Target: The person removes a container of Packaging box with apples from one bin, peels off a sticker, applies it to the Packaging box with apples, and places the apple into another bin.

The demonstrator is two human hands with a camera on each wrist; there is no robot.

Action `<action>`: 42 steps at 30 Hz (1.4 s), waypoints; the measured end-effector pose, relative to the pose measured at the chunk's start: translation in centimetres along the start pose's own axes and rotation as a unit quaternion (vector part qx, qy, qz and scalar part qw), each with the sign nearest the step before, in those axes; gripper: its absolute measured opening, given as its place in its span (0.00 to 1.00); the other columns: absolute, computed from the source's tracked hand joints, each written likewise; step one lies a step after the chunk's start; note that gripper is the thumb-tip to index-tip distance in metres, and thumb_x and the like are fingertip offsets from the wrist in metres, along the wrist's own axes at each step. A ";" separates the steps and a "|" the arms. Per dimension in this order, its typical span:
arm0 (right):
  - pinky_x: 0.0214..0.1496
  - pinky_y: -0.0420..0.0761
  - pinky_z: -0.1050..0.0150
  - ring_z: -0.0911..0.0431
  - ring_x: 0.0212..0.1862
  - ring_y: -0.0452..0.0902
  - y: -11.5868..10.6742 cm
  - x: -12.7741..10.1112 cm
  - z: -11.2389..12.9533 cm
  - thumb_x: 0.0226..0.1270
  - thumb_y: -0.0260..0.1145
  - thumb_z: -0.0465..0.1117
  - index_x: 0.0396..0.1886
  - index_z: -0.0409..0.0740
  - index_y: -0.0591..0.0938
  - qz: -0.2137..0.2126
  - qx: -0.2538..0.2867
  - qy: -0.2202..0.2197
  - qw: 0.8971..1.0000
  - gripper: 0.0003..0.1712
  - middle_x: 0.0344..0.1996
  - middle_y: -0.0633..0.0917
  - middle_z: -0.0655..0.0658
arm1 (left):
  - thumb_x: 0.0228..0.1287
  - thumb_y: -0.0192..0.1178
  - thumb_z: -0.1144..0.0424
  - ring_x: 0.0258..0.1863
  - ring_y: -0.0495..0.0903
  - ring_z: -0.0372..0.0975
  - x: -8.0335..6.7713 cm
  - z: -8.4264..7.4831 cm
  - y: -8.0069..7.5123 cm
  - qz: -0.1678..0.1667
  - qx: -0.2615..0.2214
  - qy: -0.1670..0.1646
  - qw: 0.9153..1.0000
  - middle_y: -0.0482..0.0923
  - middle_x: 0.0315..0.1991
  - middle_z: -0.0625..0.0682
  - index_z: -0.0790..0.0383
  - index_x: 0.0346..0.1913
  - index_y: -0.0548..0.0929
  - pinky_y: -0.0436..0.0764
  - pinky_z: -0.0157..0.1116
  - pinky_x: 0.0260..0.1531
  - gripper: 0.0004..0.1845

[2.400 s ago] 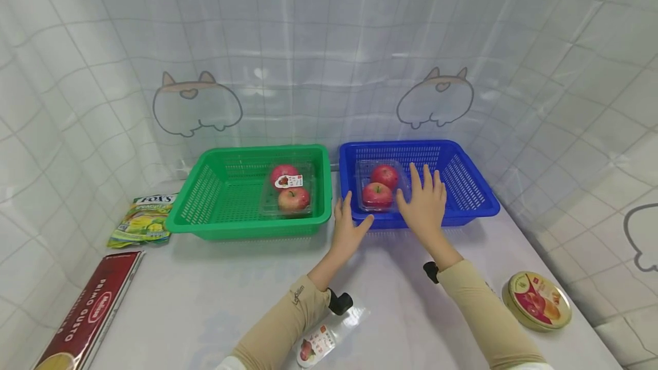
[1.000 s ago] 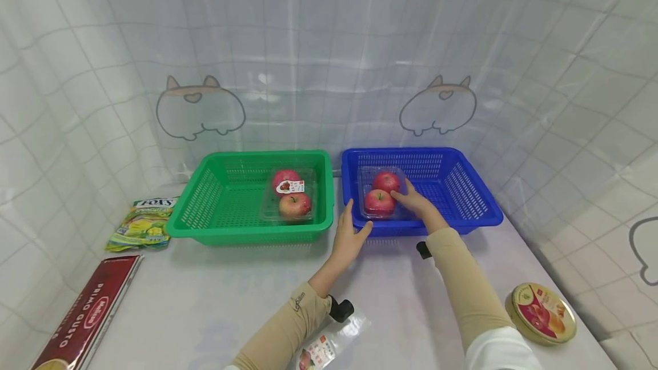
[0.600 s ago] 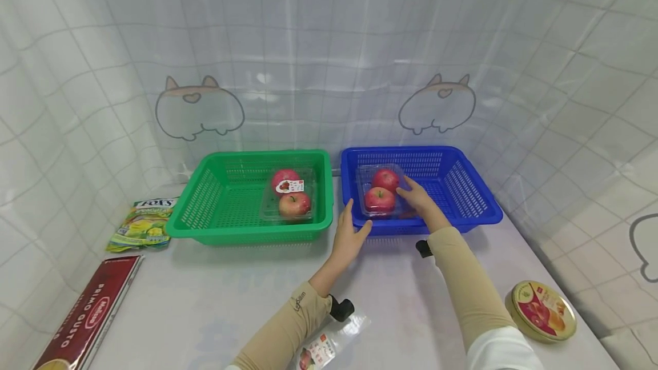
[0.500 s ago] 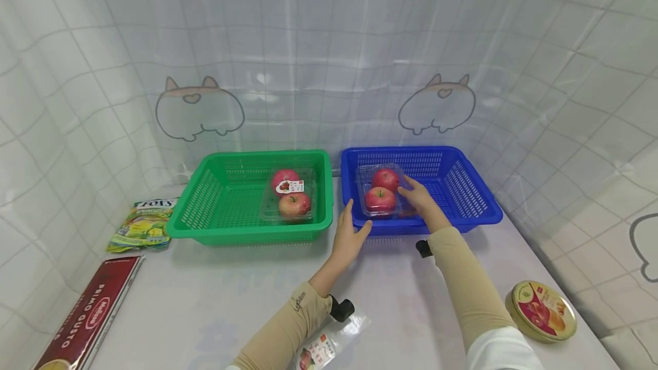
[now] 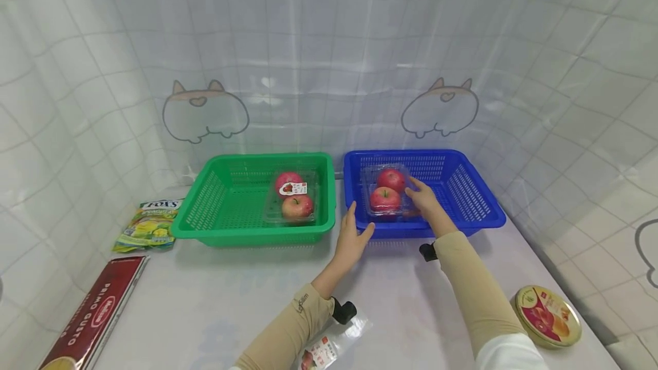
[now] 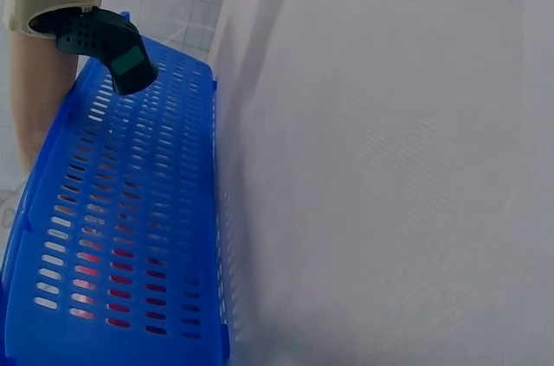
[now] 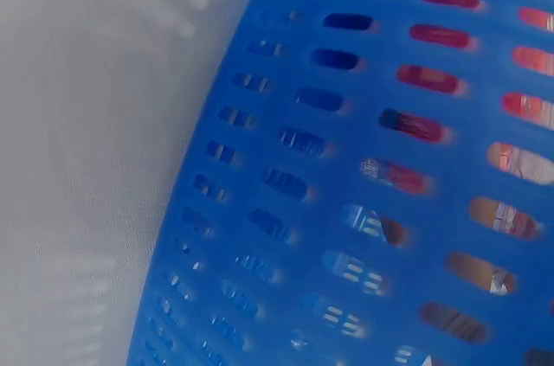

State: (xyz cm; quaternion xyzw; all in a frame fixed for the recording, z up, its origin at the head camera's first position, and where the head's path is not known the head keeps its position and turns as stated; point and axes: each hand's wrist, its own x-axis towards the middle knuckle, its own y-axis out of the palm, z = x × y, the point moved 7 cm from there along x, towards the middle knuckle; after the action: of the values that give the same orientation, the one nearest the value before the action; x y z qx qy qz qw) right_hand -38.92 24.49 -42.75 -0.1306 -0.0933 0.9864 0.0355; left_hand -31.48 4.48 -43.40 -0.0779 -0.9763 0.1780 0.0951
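Two-apple clamshell [image 5: 386, 192] in blue basket [image 5: 478, 218], right hand [image 5: 422, 198] touching

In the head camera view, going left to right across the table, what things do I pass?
Red pasta box → green and yellow Fox's candy bag → green plastic basket → blue plastic basket → round candy tin with a red lid.

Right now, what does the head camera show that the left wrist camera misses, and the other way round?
Only the head view shows the green basket, both apple packs, the right hand reaching into the blue basket beside the clear apple pack, the left hand at that basket's front rim, and the round tin. Only the left wrist view shows the basket's slotted wall close up, with red glimpsed through the slots. Both show the blue basket, the white table and the right forearm.
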 end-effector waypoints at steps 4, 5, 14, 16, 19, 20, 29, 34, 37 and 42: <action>0.44 0.78 0.47 0.34 0.64 0.56 -0.1 -0.7 0.6 0.74 0.43 0.37 0.74 0.50 0.44 0.002 0.024 0.002 1.000 0.33 0.71 0.47 0.33 | 0.67 0.52 0.58 0.65 0.58 0.57 0.0 -0.2 0.0 -0.003 0.009 0.003 1.000 0.51 0.67 0.67 0.64 0.72 0.46 0.62 0.54 0.60 0.37; 0.44 0.78 0.47 0.34 0.65 0.55 -0.2 -1.0 0.9 0.74 0.43 0.37 0.74 0.51 0.44 0.001 0.028 0.001 1.000 0.33 0.71 0.46 0.33 | 0.67 0.52 0.57 0.64 0.58 0.57 0.0 -0.3 0.0 -0.004 0.012 0.002 1.000 0.50 0.67 0.68 0.64 0.72 0.46 0.63 0.55 0.59 0.37; 0.43 0.80 0.51 0.35 0.64 0.56 -0.6 -2.8 2.4 0.74 0.43 0.38 0.74 0.52 0.43 -0.013 0.055 0.001 0.998 0.33 0.72 0.47 0.38 | 0.65 0.54 0.53 0.66 0.48 0.64 -0.5 -1.7 -0.7 -0.019 0.070 -0.003 0.997 0.41 0.69 0.71 0.63 0.72 0.45 0.60 0.61 0.56 0.41; 0.43 0.79 0.51 0.34 0.64 0.56 -0.6 -3.2 2.6 0.74 0.43 0.38 0.74 0.53 0.43 -0.013 0.054 0.001 0.998 0.33 0.72 0.48 0.38 | 0.65 0.54 0.52 0.68 0.44 0.63 -0.5 -2.1 -0.8 -0.021 0.077 0.001 0.997 0.40 0.69 0.70 0.62 0.72 0.45 0.58 0.62 0.57 0.41; 0.43 0.79 0.50 0.34 0.65 0.56 -0.6 -3.8 2.9 0.74 0.43 0.39 0.74 0.53 0.43 -0.008 0.053 -0.001 0.999 0.33 0.72 0.48 0.37 | 0.65 0.53 0.51 0.68 0.42 0.61 -0.5 -2.7 -1.1 -0.026 0.075 0.009 0.997 0.41 0.70 0.68 0.60 0.73 0.45 0.58 0.61 0.57 0.40; 0.43 0.79 0.50 0.34 0.65 0.56 -0.6 -4.1 3.0 0.75 0.43 0.39 0.74 0.53 0.43 -0.007 0.051 -0.002 0.999 0.33 0.71 0.48 0.37 | 0.65 0.53 0.51 0.68 0.43 0.60 -0.5 -2.9 -1.2 -0.029 0.074 0.013 0.997 0.42 0.70 0.68 0.60 0.72 0.45 0.58 0.61 0.58 0.40; 0.41 0.80 0.50 0.35 0.65 0.55 0.1 -6.5 4.4 0.74 0.44 0.39 0.74 0.54 0.44 0.012 0.058 -0.018 0.998 0.33 0.71 0.47 0.35 | 0.67 0.52 0.53 0.68 0.53 0.53 -0.5 -4.7 -2.1 -0.047 0.000 0.043 0.998 0.48 0.69 0.63 0.61 0.72 0.47 0.59 0.54 0.61 0.38; 0.39 0.81 0.54 0.36 0.67 0.54 0.7 -8.1 5.3 0.74 0.44 0.40 0.74 0.53 0.44 0.023 0.059 -0.031 0.998 0.33 0.70 0.48 0.34 | 0.67 0.51 0.51 0.67 0.55 0.52 -0.4 -5.0 -2.1 -0.035 -0.072 0.016 0.997 0.49 0.70 0.61 0.59 0.73 0.45 0.60 0.52 0.62 0.39; 0.39 0.81 0.54 0.36 0.67 0.53 1.3 -8.9 5.8 0.74 0.45 0.40 0.74 0.54 0.45 0.027 0.068 -0.036 0.997 0.33 0.69 0.51 0.34 | 0.66 0.51 0.49 0.68 0.54 0.51 -0.4 -5.2 -2.0 -0.029 -0.111 0.005 0.993 0.50 0.70 0.61 0.59 0.72 0.44 0.60 0.51 0.62 0.40; 0.34 0.82 0.60 0.37 0.67 0.53 1.9 -10.0 6.3 0.74 0.45 0.39 0.74 0.56 0.47 0.026 0.071 -0.038 0.996 0.33 0.69 0.52 0.35 | 0.66 0.51 0.48 0.68 0.54 0.50 -0.5 -5.3 -2.5 -0.037 -0.152 -0.016 0.988 0.50 0.70 0.60 0.55 0.72 0.44 0.63 0.50 0.61 0.39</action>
State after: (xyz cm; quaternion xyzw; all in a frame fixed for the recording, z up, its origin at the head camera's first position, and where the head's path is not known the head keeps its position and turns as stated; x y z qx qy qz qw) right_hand -31.01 20.63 -34.63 -0.0925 -0.0208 0.9954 0.0155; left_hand -30.14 3.83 -37.71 -0.0521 -0.9957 0.0251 0.0727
